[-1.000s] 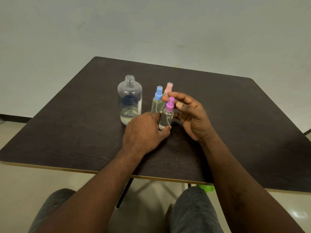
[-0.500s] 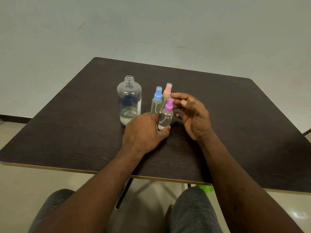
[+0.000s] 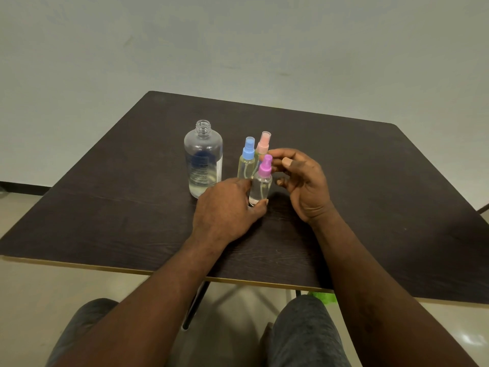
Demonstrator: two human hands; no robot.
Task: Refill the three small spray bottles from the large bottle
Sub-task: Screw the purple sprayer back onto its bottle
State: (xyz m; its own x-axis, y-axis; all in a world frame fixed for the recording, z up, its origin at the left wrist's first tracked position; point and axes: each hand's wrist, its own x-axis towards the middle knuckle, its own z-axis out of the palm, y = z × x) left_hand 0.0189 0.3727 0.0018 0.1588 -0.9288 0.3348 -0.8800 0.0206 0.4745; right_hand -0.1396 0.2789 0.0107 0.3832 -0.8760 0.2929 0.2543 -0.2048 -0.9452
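A large clear bottle (image 3: pixel 203 160) stands uncapped on the dark table (image 3: pixel 370 181), with a little liquid at its bottom. Right of it stand three small spray bottles: a blue-topped one (image 3: pixel 247 161), a light-pink-topped one (image 3: pixel 262 144) behind it, and a purple-topped one (image 3: pixel 261 183) nearest me. My left hand (image 3: pixel 227 210) grips the lower body of the purple-topped bottle between thumb and fingers. My right hand (image 3: pixel 304 181) is beside that bottle's spray head, its fingertips at the purple top.
The table's near edge (image 3: pixel 132 270) runs across in front of my knees. A pale wall lies behind the table. Something green (image 3: pixel 321 298) shows on the floor under the table's front edge.
My right hand's fingers have shifted slightly around the purple spray head. The left hand and the bottles have stayed in place.
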